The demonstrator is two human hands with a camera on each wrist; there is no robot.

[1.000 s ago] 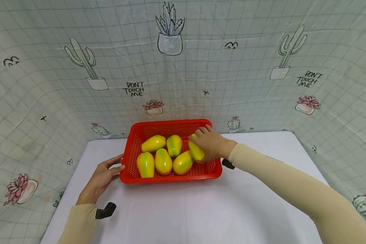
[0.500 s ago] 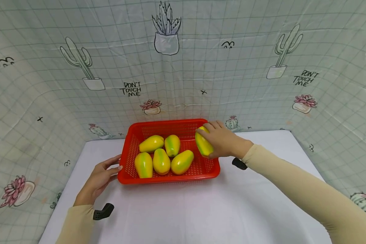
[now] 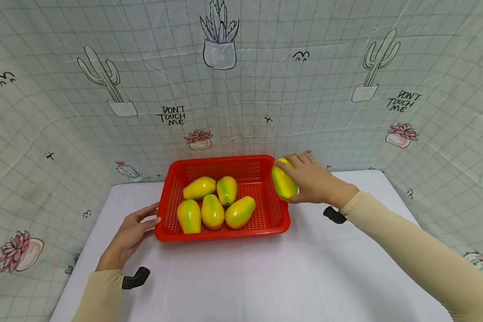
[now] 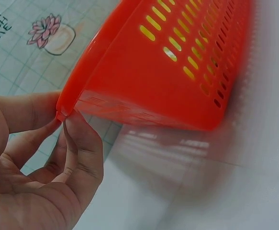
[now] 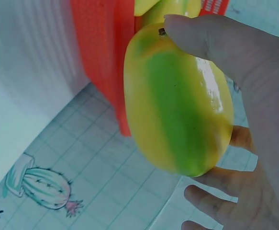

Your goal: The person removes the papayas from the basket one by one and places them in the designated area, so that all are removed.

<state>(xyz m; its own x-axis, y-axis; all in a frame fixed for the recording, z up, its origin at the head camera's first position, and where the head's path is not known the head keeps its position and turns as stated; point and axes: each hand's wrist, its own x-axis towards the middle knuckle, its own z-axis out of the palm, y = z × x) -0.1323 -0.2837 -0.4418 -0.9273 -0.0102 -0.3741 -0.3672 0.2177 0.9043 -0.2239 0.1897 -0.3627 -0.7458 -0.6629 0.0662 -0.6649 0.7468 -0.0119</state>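
A red slotted basket (image 3: 273,221) stands on the white table with several yellow-green mangoes (image 3: 212,211) inside. My right hand (image 3: 311,183) grips one more yellow-green mango (image 3: 284,183) just above the basket's right rim; the right wrist view shows that mango (image 5: 177,112) close up beside the red basket wall (image 5: 103,52). My left hand (image 3: 133,232) rests at the basket's left rim, and in the left wrist view its fingers (image 4: 79,148) touch the corner of the basket (image 4: 153,62) with the thumb and fingers fairly straight.
A white table (image 3: 245,281) carries the basket. A cloth backdrop with a cactus print (image 3: 225,89) closes in the back and both sides. Black wrist mounts (image 3: 134,278) show near both forearms.
My right hand has lifted one mango out of the basket and carried it right, past the right rim. The left hand stays at the left rim.
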